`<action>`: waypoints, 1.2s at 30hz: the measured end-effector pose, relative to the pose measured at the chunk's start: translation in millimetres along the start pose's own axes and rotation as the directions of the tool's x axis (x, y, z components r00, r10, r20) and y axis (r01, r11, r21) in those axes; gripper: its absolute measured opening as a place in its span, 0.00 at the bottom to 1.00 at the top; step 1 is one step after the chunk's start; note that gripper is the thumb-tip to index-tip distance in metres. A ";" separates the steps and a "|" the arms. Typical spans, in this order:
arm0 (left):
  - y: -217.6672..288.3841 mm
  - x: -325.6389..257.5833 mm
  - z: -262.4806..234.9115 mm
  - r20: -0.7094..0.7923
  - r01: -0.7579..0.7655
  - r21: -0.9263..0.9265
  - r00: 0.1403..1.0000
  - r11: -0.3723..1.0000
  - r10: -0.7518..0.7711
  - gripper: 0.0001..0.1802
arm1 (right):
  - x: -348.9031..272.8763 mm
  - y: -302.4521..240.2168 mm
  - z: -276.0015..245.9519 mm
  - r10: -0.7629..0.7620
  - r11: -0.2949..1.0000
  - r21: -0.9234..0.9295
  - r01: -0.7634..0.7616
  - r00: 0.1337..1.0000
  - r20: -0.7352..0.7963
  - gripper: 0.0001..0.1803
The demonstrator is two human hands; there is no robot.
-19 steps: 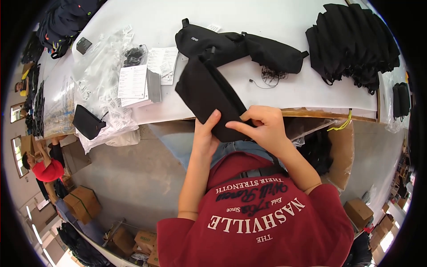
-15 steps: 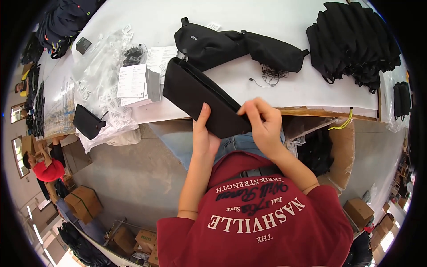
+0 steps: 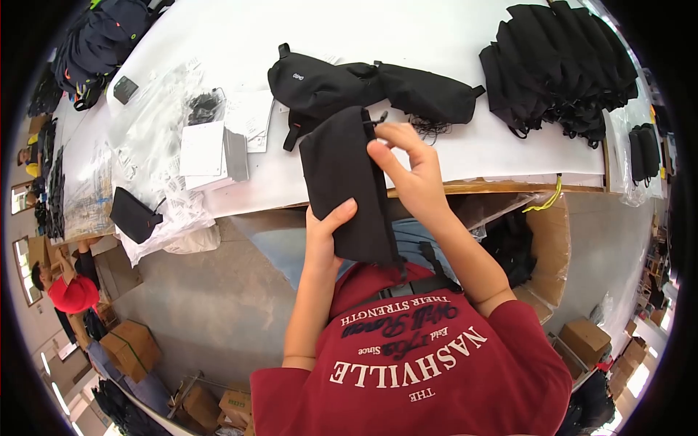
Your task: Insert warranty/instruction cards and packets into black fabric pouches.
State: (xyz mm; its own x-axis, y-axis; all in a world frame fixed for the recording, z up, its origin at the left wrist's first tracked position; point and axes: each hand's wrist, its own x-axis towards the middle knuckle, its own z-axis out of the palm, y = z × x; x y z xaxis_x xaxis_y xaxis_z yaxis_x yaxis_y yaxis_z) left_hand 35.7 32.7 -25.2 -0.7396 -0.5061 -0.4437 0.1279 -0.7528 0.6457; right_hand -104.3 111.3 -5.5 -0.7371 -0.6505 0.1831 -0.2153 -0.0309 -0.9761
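Observation:
I hold a flat black fabric pouch [image 3: 345, 182] upright over the front edge of the white table [image 3: 451, 43]. My left hand [image 3: 323, 236] grips its lower left edge with the thumb on the front. My right hand [image 3: 407, 171] pinches the pouch's top right corner, near a small zipper pull. A black strap with a buckle hangs from the pouch's lower end against my red shirt. Two more black bags [image 3: 363, 83] lie on the table just behind the pouch.
A stack of black bags [image 3: 563, 62] sits at the table's right. White leaflets [image 3: 211, 145] and clear plastic bags [image 3: 145, 138] lie at the left, with a small black pouch [image 3: 134, 214]. An open cardboard box [image 3: 542, 247] stands below the table. A person in red is at far left.
The pouch has turned from slanting across the table edge to standing upright. My right hand moved up from its lower end to its top right corner; my left hand stayed on the lower edge.

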 end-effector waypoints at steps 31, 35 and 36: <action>30.2 41.5 -8.8 0.046 0.114 -0.324 0.993 0.939 -0.105 0.15 | -32.8 -38.2 -12.5 0.039 0.998 -0.054 -0.020 0.927 0.373 0.07; 29.0 45.1 -13.6 0.041 0.103 -0.227 0.994 0.968 -0.096 0.18 | -30.7 -38.3 -9.5 -0.199 0.966 -0.102 0.237 0.936 0.289 0.10; 27.7 46.4 -15.1 0.041 0.102 -0.227 0.995 0.969 -0.095 0.18 | -30.9 -38.4 -9.8 -0.285 0.919 -0.185 0.347 0.912 0.295 0.11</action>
State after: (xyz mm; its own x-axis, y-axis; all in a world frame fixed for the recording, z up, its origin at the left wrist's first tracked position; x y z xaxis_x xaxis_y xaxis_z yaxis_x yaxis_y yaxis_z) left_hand 14.9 -18.1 -37.2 -0.7748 -0.4145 -0.4773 0.1982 -0.8763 0.4392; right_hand -79.6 140.0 27.5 -0.4220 -0.8083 0.4106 -0.5724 -0.1137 -0.8121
